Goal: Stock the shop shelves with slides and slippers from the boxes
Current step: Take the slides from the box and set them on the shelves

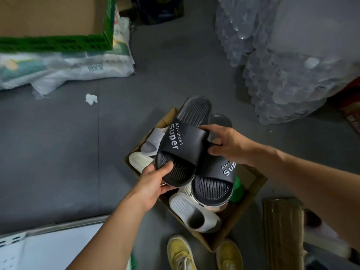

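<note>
Above an open brown cardboard box (251,191) on the grey floor (58,143): two black rubber slides with white "Super" letters. Left hand (153,184) gripping the near end of the upper black slide (183,145), thumb on its footbed. Right hand (227,145) curled round that slide's strap edge. Second black slide (212,184) just underneath, right and nearer. White and grey slippers (192,213) down inside. Yellow shoes (181,254) near.

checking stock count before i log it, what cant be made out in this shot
Head view only:
- Cardboard box: contents underneath hidden by the two black slides and both hands.
- Lower slide's strap print: partly covered by the right hand.
- Shelf: cut off by the frame edge.
</note>
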The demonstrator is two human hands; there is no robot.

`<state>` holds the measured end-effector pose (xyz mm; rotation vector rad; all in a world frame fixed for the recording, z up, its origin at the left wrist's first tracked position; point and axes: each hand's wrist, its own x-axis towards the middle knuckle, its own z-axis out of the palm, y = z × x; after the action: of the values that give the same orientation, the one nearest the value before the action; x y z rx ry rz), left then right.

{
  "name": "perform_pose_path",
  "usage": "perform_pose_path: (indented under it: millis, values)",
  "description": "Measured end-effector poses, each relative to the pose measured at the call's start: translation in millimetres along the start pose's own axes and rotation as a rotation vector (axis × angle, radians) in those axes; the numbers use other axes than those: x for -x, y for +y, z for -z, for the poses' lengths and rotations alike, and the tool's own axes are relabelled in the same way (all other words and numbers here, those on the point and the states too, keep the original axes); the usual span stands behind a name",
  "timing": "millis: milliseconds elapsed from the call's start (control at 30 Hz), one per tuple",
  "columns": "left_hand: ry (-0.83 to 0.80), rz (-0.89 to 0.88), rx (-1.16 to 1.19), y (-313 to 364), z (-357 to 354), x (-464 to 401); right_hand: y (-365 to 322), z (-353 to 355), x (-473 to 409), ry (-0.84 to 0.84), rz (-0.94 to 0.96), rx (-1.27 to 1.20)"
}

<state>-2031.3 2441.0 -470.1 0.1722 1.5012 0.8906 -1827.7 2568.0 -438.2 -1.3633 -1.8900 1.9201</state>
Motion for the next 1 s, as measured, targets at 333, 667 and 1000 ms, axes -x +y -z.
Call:
perform_pose_path:
  millis: [333,667,1000]
  values:
    - [0.052,-0.112,-0.045,49,5,69,-70,-12,45,0.193,0.009,-0.131]
    - [0.167,-0.295,0.505,44,-7,162,-133,-57,82,0.421,-0.139,-1.045]
    - [0.135,-0.374,0.407,25,-4,211,-159,-102,151,0.275,-0.232,-1.056]
